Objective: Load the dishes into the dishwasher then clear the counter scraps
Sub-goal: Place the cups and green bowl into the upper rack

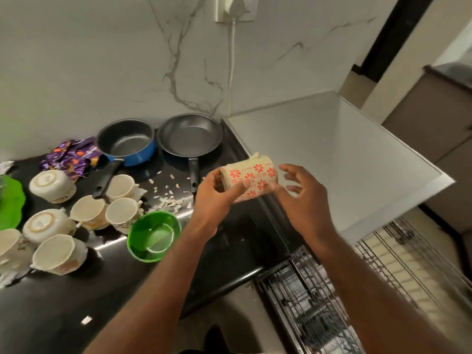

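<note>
L grip (217, 198) clasps mug (251, 180), held on its side over bench (63, 302) edge w/ long axis across L-R; R grip (304, 200), fingers loose & holding nothing, sits at its right end, nearer rack (306, 290) below-right.

One wide-angle view looks out from the person's head, facing forward and steeply down across a dark counter (63, 302) to a marbled wall (102, 60). Straight edges bow near the borders. Both forearms come in from the bottom edge. The left hand (217, 198) and right hand (304, 200) are close to the lens, just right of centre. The counter fills the left half, while a white panel (319, 154) and a wire rack (398, 272) take the right, with the rack lowest.
</note>
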